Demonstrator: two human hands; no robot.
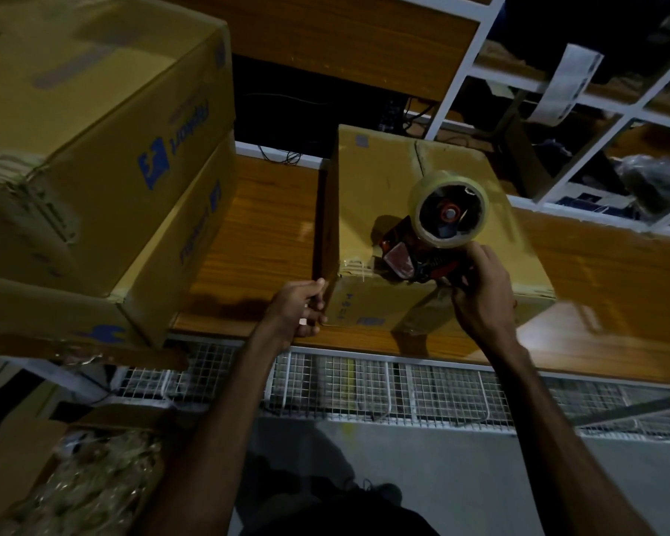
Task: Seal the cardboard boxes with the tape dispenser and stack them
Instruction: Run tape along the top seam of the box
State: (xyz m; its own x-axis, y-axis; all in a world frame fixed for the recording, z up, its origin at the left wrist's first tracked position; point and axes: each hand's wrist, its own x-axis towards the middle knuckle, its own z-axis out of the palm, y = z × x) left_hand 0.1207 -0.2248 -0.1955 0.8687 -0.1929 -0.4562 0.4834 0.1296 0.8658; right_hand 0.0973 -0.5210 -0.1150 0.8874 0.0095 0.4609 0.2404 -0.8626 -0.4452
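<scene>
Cardboard box (395, 179), the small brown one, sits on the wooden tabletop (264, 234) close to its near edge, with its top flaps closed and a seam running back along the middle of the lid. On that lid, at the near edge, rests the tape dispenser (422, 261), a red-and-black frame carrying a roll of clear tape (448, 208) that stands on edge with its open core facing the camera. The right hand (482, 294) reaches in from below and grips the dispenser's handle, its fingers (480, 253) curled round it just under the roll. The left hand (300, 313) is at the box's near left corner, thumb and fingers bent against the cardboard edge and touching it; whether they truly clamp the corner or only brace it is hard to tell in the dim light. Strips of clear tape already show, wrinkled, along the box's near top edge and down its front face. To the left, well apart from the small box, two large cardboard boxes (105, 121) with blue printing lie stacked one on the other, the upper blurred. Under the tabletop's front edge runs a white wire mesh shelf (403, 388), and at lower left an open carton (55, 481) holds pale crumpled packing material. Behind the box, a white metal rack frame (461, 67) rises to the upper right.
</scene>
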